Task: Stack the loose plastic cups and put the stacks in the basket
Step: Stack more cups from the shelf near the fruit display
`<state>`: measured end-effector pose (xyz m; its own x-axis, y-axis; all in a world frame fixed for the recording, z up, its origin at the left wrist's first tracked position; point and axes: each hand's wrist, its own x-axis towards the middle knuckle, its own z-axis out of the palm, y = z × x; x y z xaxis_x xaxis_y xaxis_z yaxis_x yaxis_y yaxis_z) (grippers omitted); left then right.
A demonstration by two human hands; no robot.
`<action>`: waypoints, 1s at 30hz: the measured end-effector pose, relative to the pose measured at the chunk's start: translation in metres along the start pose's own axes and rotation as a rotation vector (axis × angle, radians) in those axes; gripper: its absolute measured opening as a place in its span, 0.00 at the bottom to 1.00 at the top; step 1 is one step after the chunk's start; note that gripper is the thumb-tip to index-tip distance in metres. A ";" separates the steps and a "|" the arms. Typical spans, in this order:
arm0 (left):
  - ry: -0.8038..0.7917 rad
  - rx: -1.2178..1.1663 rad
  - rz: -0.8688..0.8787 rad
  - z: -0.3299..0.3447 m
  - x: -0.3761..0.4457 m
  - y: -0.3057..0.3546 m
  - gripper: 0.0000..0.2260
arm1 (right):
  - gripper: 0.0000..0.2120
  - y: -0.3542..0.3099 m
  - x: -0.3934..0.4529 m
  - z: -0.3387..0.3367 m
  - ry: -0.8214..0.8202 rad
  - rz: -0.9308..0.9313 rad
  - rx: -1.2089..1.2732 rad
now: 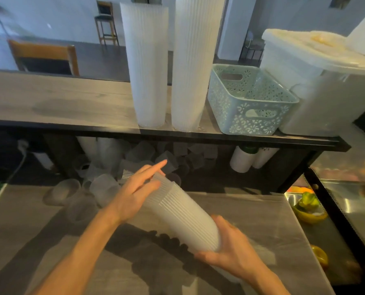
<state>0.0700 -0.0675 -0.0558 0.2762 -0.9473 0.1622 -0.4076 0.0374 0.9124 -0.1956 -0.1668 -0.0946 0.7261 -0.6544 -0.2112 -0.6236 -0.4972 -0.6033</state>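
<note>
A stack of translucent plastic cups [183,216] lies tilted above the lower grey counter, between my hands. My right hand [232,254] grips its near, wide end, fingers curled round the rim. My left hand [134,192] rests against the stack's far end with straight fingers. Several loose cups [105,186] lie scattered at the back of the lower counter, under the upper shelf. The pale green perforated basket [237,116] stands on the upper shelf to the right; a clear cup shows inside it. Two tall cup stacks [149,67] stand upright just left of the basket.
A big white lidded container [300,67] stands right of the basket. White bottles [243,160] lie under the shelf at right. A steel tray with yellow bowls [309,211] borders the counter's right side. Wooden chairs stand beyond the shelf.
</note>
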 end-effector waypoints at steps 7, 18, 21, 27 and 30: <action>-0.022 0.119 0.015 0.007 -0.006 0.030 0.32 | 0.37 -0.029 0.002 -0.004 0.012 -0.071 0.065; 0.405 -0.380 -0.053 -0.015 -0.015 0.034 0.34 | 0.38 -0.055 0.009 0.006 0.046 -0.112 0.171; 0.454 -0.456 -0.116 -0.010 -0.024 0.025 0.35 | 0.38 -0.061 0.010 0.011 0.049 -0.086 0.205; 0.331 -0.433 -0.217 0.012 -0.056 0.010 0.30 | 0.38 -0.059 0.017 0.026 0.069 -0.064 0.264; 0.270 -0.448 -0.285 0.023 -0.068 0.004 0.29 | 0.36 -0.064 0.021 0.034 0.086 -0.086 0.281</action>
<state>0.0293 -0.0101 -0.0723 0.5561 -0.8276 -0.0765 0.1063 -0.0205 0.9941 -0.1301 -0.1293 -0.0868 0.7381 -0.6684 -0.0919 -0.4478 -0.3834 -0.8078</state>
